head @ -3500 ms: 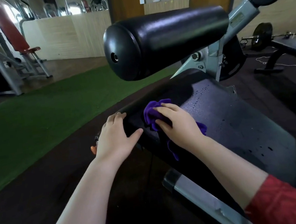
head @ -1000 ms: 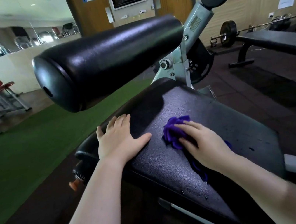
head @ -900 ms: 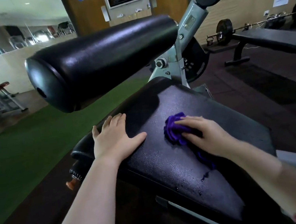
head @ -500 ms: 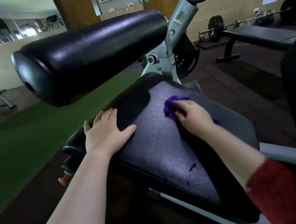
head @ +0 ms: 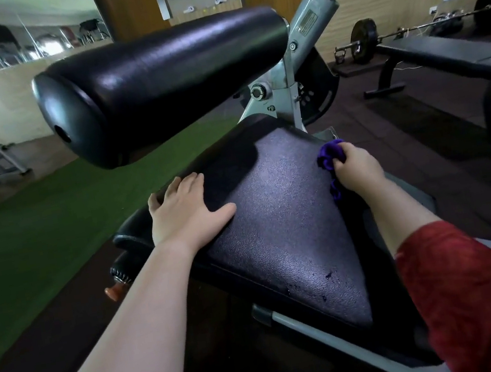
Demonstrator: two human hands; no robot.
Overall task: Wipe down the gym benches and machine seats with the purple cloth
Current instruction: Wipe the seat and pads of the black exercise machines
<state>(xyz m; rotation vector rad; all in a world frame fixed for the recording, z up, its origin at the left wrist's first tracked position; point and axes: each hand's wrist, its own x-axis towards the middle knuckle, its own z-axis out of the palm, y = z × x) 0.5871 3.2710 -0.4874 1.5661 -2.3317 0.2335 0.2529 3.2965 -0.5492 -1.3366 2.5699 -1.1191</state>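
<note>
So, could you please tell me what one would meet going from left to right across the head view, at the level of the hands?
In order: green turf → left hand → black seat pad → purple cloth → right hand, which grips the cloth.

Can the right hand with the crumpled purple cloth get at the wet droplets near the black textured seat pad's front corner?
Probably yes. The right hand grips the purple cloth at the far right edge of the seat pad; the droplets lie nearer the person, only bare padding between.
</note>
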